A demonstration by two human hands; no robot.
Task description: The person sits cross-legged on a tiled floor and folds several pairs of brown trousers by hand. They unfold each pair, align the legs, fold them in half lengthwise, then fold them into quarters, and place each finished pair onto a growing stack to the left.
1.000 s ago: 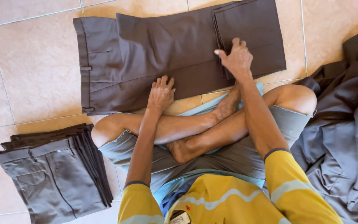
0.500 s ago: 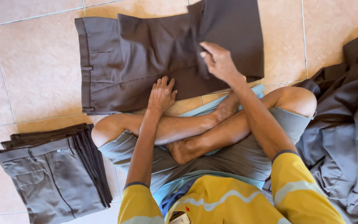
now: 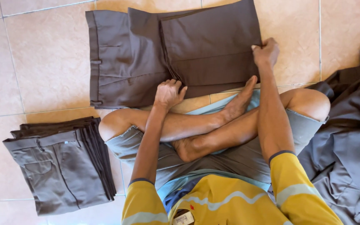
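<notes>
A: Report labels and packages.

B: A small pale tag (image 3: 183,218) with a red mark sits at the bottom edge of the view, on the front of the yellow shirt (image 3: 226,200). Its print is too small to read.

A: Surface and room?

B: A floor (image 3: 34,62) of glossy beige-pink tiles with thin grout lines. The person sits on it cross-legged. A stack of folded grey-brown trousers (image 3: 59,166) lies toward the floor's left edge. A loose heap of grey garments (image 3: 346,146) lies along the right edge.

A: Item being handled?

B: Dark grey-brown trousers (image 3: 146,54), flat on the floor just beyond the crossed legs, waistband to the left, legs folded over the upper part, creases visible.

A: Hand states?

B: Left hand (image 3: 168,92): fingers curled, pinching the near edge of the fold. Right hand (image 3: 265,53): closed, gripping the right edge of the folded part.
</notes>
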